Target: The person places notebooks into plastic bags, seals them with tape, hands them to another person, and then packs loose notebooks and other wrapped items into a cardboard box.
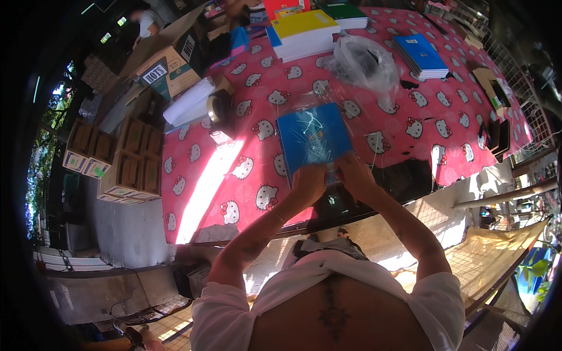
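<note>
At the far left, stacked cardboard boxes (126,167) stand on the floor beside the counter (193,199), which carries a pink cloth printed with cartoon cats. A roll of white paper (187,102) and a tape dispenser (219,111) lie near its left edge. At the centre, a blue notebook (313,137) lies flat on the counter, sheathed in a clear plastic sleeve that glints in the sun. The left hand (308,182) is closed on the notebook's near edge, fingers pinching it; the right hand (353,174), just beside it, grips the same edge, fingers curled over the sleeve. Judgement: the sleeve already covers most of the notebook, and only the near end appears to remain to be closed or sealed; whether any tape is applied cannot be told. Beyond, a stack of yellow and white books (304,32) and a crumpled clear plastic bag (363,61) sit near the far side. To the right, a pile of blue notebooks (420,55) appears not yet wrapped, so further pieces seem left.
</note>
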`<state>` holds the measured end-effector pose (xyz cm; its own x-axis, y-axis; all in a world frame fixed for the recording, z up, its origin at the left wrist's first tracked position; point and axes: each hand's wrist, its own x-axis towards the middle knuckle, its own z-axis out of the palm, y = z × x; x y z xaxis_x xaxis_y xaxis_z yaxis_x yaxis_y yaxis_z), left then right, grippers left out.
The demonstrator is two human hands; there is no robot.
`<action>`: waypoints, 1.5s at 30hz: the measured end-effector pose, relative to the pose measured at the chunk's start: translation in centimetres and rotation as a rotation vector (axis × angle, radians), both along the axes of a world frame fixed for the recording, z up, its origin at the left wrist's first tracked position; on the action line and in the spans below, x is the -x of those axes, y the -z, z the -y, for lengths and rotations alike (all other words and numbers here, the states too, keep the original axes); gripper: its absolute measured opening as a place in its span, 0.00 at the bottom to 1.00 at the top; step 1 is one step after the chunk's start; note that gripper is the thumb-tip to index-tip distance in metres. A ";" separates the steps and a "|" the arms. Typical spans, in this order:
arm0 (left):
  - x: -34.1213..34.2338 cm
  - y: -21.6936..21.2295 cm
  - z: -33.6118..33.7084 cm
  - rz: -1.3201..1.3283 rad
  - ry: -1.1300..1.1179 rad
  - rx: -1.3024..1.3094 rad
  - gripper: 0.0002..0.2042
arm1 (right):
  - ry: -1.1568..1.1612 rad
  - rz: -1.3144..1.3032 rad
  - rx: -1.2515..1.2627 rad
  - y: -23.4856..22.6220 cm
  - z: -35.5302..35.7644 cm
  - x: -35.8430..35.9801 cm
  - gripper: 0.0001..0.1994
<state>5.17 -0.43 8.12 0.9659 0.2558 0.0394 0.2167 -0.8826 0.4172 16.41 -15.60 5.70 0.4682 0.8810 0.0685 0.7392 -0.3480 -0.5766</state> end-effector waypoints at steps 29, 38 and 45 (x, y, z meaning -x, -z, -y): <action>5.1 -5.6 -26.8 0.028 -0.656 -0.203 0.09 | 0.599 -0.186 -0.179 5.3 1.4 -0.8 0.54; -4.4 -2.0 -7.0 0.006 0.648 0.095 0.13 | 0.644 -0.245 -0.074 2.9 -0.4 0.5 0.55; -5.0 -2.3 -5.7 -0.170 0.344 -0.185 0.22 | 0.650 -0.272 -0.018 3.2 0.7 0.2 0.56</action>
<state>10.19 5.31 10.38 0.9905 -0.0786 -0.1125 -0.0511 -0.9720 0.2292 16.17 -16.31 2.54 0.9019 0.4167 -0.1137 0.2133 -0.6587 -0.7215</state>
